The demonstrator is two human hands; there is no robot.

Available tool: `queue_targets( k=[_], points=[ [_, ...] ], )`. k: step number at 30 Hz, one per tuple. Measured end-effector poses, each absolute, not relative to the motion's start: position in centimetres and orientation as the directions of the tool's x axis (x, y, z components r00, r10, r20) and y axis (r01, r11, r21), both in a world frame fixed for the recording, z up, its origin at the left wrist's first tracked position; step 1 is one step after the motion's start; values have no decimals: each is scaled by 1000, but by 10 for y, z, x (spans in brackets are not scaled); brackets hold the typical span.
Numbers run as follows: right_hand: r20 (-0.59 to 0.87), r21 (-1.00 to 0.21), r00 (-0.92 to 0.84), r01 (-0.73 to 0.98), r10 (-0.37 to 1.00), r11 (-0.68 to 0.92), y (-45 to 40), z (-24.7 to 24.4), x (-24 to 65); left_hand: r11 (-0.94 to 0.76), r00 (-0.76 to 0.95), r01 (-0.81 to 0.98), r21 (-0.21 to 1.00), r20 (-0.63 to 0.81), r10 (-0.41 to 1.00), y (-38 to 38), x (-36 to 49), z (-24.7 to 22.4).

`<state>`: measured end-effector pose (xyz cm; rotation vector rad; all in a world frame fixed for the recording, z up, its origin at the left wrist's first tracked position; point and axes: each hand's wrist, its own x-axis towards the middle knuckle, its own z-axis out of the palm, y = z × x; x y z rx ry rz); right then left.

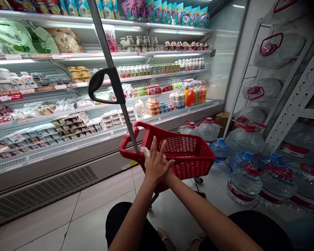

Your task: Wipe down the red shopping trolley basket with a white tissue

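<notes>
My left hand (156, 162) is stretched out in front of me, its fingers spread and its back towards me. My right hand (168, 175) crosses beneath it, and its fingers are mostly hidden. A white tissue (143, 151) pokes out at the left of the overlapped hands, apparently held in my right hand against the left. Just beyond both hands is a red plastic shopping basket (199, 166) on wheels, with a mesh side. Its long grey pull handle (114, 75) leans up to the left and has a black loop grip (107, 86).
An open refrigerated display (104, 136) with several shelves of packaged goods runs along the left and back. Large water bottles (244, 183) stand on the floor at the right, beside a metal rack (295, 101) with more bottles. Light tiles (94, 209) cover the floor.
</notes>
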<state>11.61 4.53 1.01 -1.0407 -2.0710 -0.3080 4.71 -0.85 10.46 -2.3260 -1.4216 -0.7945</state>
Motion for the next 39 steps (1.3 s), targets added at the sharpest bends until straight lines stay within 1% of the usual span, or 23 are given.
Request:
queue_targets(
  k=[4,6,7,9,10,13,16,17,19,21,24,26,28,30,32,36,39],
  points=[
    [738,-201,-281,777,614,597,35,-2,160,-462,372,887,4,588,718,-2,39,96],
    [743,-199,-250,803,621,562,24,-15,201,-447,371,894,-16,586,721,4,35,85],
    [748,-179,-237,827,619,533,19,-23,224,-444,376,896,-29,582,721,6,34,79],
    [746,-151,-199,879,635,453,7,-39,270,-448,399,892,-59,570,718,11,32,69],
    [734,-156,-169,901,658,405,2,-46,292,-452,411,889,-74,565,715,13,32,65],
    [699,-224,-28,940,714,257,-8,-61,339,-451,420,888,-96,569,707,14,33,60],
    [695,-297,94,941,713,165,-7,-63,347,-459,422,884,-91,579,698,14,37,59],
    [700,-303,102,939,707,165,-4,-61,339,-464,425,881,-89,579,696,14,38,59],
    [713,-288,55,932,699,220,2,-52,310,-469,427,879,-86,578,696,13,40,58],
    [716,-261,-44,909,696,326,9,-39,268,-467,430,880,-91,571,699,13,40,56],
    [720,-263,-149,845,678,465,15,-22,207,-466,438,879,-99,553,709,12,38,54],
    [728,-253,-192,817,658,518,16,-15,186,-471,448,876,-106,543,710,11,35,55],
    [727,-215,-233,816,646,536,17,-15,189,-476,458,872,-116,540,706,10,30,55],
    [717,-166,-250,845,651,508,15,-22,213,-475,460,871,-123,542,704,9,26,56],
    [709,-142,-225,883,669,447,11,-31,251,-471,457,873,-125,545,703,9,22,56],
    [691,-154,-113,942,714,298,-5,-54,333,-463,437,880,-104,558,705,10,20,54],
    [697,-164,-12,971,717,176,-16,-65,367,-463,421,883,-78,571,705,10,22,51]
  ],
)
